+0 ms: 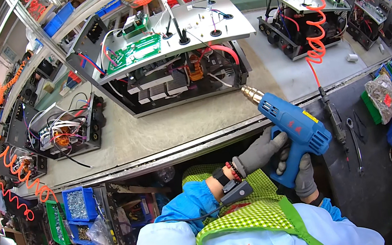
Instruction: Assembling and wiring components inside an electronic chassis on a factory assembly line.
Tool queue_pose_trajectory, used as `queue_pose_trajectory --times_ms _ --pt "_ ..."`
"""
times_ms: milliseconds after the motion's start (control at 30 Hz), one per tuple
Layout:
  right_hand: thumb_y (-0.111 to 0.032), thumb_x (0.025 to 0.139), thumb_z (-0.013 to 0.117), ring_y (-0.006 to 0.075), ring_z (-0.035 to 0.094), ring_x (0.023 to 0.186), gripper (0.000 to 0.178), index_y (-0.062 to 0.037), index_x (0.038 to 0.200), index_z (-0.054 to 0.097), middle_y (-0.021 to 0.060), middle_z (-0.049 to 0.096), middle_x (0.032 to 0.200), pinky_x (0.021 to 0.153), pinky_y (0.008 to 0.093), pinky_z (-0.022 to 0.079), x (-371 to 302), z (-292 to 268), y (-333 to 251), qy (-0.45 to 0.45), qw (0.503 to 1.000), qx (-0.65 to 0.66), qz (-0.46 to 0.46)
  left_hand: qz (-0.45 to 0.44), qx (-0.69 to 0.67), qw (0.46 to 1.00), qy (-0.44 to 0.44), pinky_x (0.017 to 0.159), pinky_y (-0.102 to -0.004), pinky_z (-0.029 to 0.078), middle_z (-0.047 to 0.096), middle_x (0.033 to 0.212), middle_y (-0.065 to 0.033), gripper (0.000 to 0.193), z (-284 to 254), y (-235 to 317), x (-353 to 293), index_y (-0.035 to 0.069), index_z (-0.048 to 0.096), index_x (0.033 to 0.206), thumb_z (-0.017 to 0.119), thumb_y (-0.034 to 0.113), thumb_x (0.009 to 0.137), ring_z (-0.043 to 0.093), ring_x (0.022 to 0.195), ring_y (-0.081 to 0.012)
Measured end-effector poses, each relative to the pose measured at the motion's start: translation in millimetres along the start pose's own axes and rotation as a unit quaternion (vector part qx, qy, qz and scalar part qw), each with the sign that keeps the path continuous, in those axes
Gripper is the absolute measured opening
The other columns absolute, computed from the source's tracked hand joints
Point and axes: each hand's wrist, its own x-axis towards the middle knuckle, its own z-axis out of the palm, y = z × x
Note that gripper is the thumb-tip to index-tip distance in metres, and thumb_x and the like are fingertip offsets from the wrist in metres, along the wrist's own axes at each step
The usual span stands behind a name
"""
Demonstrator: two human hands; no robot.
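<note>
We hold the blue heat gun (295, 125) across the tabletop's (181, 127) front edge, its nozzle (252, 94) beside the metal chassis (164, 89). Our left hand (263, 151) encloses the handle; our right hand (304, 178), partly hidden, apparently grips lower.

The left forearm (200, 200) slants rightward toward the far side, the gloved left hand (258, 152) curled; the gloved right hand (304, 178), nearer, also curls.

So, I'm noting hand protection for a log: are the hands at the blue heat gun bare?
No, the left hand and right hand at the blue heat gun both wear grey gloves.
</note>
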Motion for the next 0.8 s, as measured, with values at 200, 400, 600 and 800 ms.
queue_pose_trajectory --times_ms 200,400,600,800 --pt "-0.079 0.079 0.057 0.0151 0.062 0.077 0.082 -0.0028 0.110 0.056 0.0043 0.060 0.093 0.070 0.0318 0.054 -1 6 -3 -0.030 0.999 0.015 -0.001 0.005 0.000 1.000 -0.005 0.082 -0.0290 0.049 0.059 0.096 -0.0054 0.067 -2 -1 0 0.003 0.037 0.138 0.048 0.056 0.099 0.056 0.086 -0.0107" --pt "-0.080 0.075 0.059 0.0159 0.061 0.076 0.086 -0.0035 0.113 0.056 0.0033 0.060 0.092 0.070 0.0321 0.053 -6 11 -9 -0.023 1.000 0.010 0.013 0.046 0.022 0.999 -0.010 0.084 -0.0299 0.049 0.061 0.100 -0.0076 0.066 -4 15 -10 0.001 0.037 0.138 0.050 0.052 0.099 0.057 0.090 -0.0125" --pt "-0.067 0.079 0.069 0.0153 0.060 0.074 0.074 -0.0020 0.112 0.057 0.0050 0.059 0.093 0.068 0.0317 0.051 -16 4 -55 -0.075 0.995 0.062 0.031 0.054 0.155 0.982 -0.099 0.099 -0.0350 0.046 0.052 0.133 -0.0165 0.069 -36 82 -46 -0.002 0.029 0.148 0.059 0.033 0.097 0.055 0.116 -0.0208" --pt "-0.046 0.088 0.067 0.0160 0.059 0.075 0.055 0.0000 0.116 0.056 0.0070 0.061 0.092 0.068 0.0308 0.051 -86 -11 -143 0.097 0.993 -0.017 -0.064 0.068 0.448 0.890 0.047 0.098 -0.0339 0.046 0.061 0.122 -0.0108 0.041 -96 216 -76 -0.002 0.052 0.133 0.058 0.005 0.093 0.060 0.110 -0.0184"
